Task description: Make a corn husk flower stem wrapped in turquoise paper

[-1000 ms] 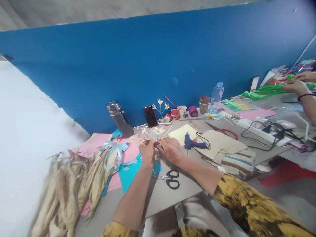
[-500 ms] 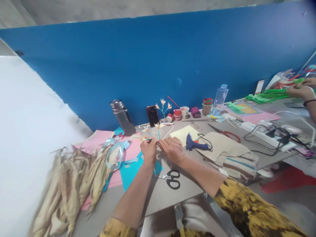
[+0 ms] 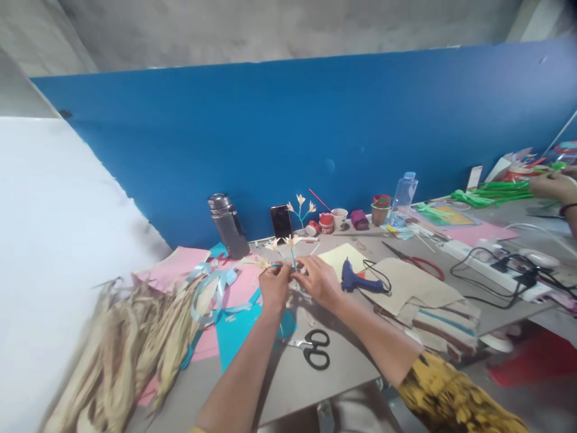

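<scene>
My left hand [image 3: 274,290] is closed in a pinch on the stems of small cream-petalled artificial flowers [image 3: 292,242], whose stem is partly wrapped in blue. My right hand [image 3: 320,280] meets it from the other side, fingertips closed on the same stem just under the blooms. The exact spot between the fingers is too small to make out. Behind my hands stands a finished-looking spray of three cream flowers [image 3: 300,208] on blue stems. Black-handled scissors [image 3: 317,350] lie on the table below my right wrist, blades partly over blue paper [image 3: 234,328].
Dried corn husks [image 3: 110,355] heap at left, beside light-blue ribbon [image 3: 220,288] and pink paper [image 3: 169,264]. A flask [image 3: 229,227] and phone [image 3: 282,222] stand behind. Rightward are a blue glue gun [image 3: 356,278], red-handled scissors [image 3: 426,264], a power strip [image 3: 491,264] and another person's hand [image 3: 552,185].
The view has tilted up, so everything sits lower in the picture. My hands stay together on the stem, while two blooms now stand closer side by side above them.
</scene>
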`<act>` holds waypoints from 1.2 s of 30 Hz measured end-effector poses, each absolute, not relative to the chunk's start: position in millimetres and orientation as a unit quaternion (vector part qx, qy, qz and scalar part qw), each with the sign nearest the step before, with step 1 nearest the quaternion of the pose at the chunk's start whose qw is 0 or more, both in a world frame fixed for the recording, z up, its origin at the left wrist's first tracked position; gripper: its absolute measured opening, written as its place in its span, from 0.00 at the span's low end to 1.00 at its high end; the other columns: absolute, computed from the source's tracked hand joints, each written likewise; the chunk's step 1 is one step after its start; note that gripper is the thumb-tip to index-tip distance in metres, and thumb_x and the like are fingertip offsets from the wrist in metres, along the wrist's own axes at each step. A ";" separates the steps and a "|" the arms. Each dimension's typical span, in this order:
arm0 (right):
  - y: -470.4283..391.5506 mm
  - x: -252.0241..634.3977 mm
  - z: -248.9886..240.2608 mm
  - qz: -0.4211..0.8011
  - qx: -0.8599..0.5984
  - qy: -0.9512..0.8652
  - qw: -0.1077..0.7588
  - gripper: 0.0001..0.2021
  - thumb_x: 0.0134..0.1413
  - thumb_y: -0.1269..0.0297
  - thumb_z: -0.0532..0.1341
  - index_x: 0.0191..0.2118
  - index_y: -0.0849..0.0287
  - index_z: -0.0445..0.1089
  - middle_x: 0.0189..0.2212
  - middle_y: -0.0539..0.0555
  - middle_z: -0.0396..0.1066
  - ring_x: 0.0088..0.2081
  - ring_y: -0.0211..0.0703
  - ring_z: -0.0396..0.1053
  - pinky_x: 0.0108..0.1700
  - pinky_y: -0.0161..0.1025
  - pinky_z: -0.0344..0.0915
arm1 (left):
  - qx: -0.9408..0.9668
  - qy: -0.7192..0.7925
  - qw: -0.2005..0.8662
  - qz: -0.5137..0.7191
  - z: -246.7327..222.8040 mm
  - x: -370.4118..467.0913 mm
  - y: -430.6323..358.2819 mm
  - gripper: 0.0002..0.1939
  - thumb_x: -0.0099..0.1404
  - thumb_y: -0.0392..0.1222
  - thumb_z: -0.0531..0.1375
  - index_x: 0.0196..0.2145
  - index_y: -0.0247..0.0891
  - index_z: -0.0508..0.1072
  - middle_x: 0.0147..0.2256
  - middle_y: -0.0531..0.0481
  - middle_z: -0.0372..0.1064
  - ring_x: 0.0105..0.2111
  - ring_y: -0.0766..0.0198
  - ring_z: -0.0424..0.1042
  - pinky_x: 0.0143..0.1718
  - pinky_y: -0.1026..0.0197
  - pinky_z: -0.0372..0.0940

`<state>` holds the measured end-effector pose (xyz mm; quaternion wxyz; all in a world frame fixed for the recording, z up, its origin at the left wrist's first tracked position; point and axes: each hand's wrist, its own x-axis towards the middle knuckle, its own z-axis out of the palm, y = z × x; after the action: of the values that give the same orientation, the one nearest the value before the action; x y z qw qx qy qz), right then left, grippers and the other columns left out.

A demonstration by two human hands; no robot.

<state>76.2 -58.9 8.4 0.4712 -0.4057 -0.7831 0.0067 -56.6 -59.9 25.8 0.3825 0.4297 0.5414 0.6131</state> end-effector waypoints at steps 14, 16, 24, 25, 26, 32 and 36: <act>-55.3 71.1 6.0 0.088 -0.388 -0.775 0.491 0.07 0.63 0.64 0.58 0.41 0.60 0.71 0.32 0.56 0.73 0.34 0.44 0.68 0.38 0.38 0.63 | 0.471 0.540 0.352 0.603 36.8 -61.3 -65.7 0.07 0.48 0.40 0.61 0.19 0.35 0.77 0.19 0.51 0.71 0.24 0.64 0.67 0.29 0.64 0.61; -56.7 69.5 6.3 0.139 -0.396 -0.748 0.515 0.07 0.61 0.65 0.59 0.40 0.60 0.73 0.33 0.56 0.73 0.34 0.43 0.68 0.37 0.37 0.62 | 0.480 0.529 0.352 0.605 37.5 -60.8 -66.2 0.07 0.48 0.40 0.61 0.20 0.35 0.78 0.20 0.50 0.72 0.25 0.63 0.69 0.31 0.64 0.62; -57.8 69.7 18.3 0.387 -0.409 -0.594 0.574 0.10 0.48 0.57 0.68 0.28 0.59 0.77 0.23 0.51 0.73 0.26 0.40 0.65 0.29 0.36 0.60 | 0.484 0.508 0.355 0.617 34.4 -60.1 -62.1 0.11 0.51 0.45 0.65 0.22 0.34 0.77 0.22 0.50 0.72 0.26 0.63 0.70 0.34 0.63 0.64; -57.7 70.1 19.8 0.410 -0.404 -0.578 0.578 0.10 0.46 0.56 0.69 0.27 0.59 0.76 0.22 0.51 0.73 0.26 0.40 0.65 0.29 0.36 0.60 | 0.487 0.508 0.353 0.617 33.8 -60.2 -61.6 0.11 0.51 0.45 0.65 0.22 0.34 0.77 0.21 0.51 0.72 0.26 0.63 0.70 0.34 0.63 0.64; -57.7 70.5 20.9 0.435 -0.398 -0.560 0.582 0.11 0.43 0.56 0.70 0.26 0.59 0.76 0.22 0.50 0.72 0.26 0.40 0.65 0.28 0.36 0.59 | 0.490 0.506 0.352 0.617 33.4 -60.4 -61.2 0.10 0.51 0.45 0.65 0.22 0.34 0.77 0.22 0.51 0.72 0.26 0.63 0.70 0.34 0.63 0.64; -56.6 72.2 20.0 0.564 -0.368 -0.475 0.567 0.14 0.37 0.56 0.73 0.25 0.60 0.73 0.23 0.52 0.75 0.23 0.35 0.62 0.23 0.33 0.51 | 0.516 0.470 0.365 0.616 33.8 -59.8 -62.6 0.10 0.53 0.43 0.63 0.19 0.35 0.73 0.20 0.51 0.71 0.26 0.64 0.69 0.35 0.63 0.64; -53.7 73.1 16.5 0.622 -0.338 -0.435 0.557 0.15 0.36 0.57 0.73 0.23 0.60 0.69 0.22 0.51 0.74 0.22 0.33 0.61 0.21 0.32 0.46 | 0.511 0.449 0.401 0.613 34.2 -57.7 -64.7 0.08 0.53 0.44 0.64 0.23 0.35 0.74 0.19 0.52 0.71 0.24 0.64 0.69 0.34 0.63 0.65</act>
<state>73.1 -53.7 16.5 0.5569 -0.3381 -0.4349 0.6216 -57.7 -64.7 34.2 0.4011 0.5111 0.4493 0.6132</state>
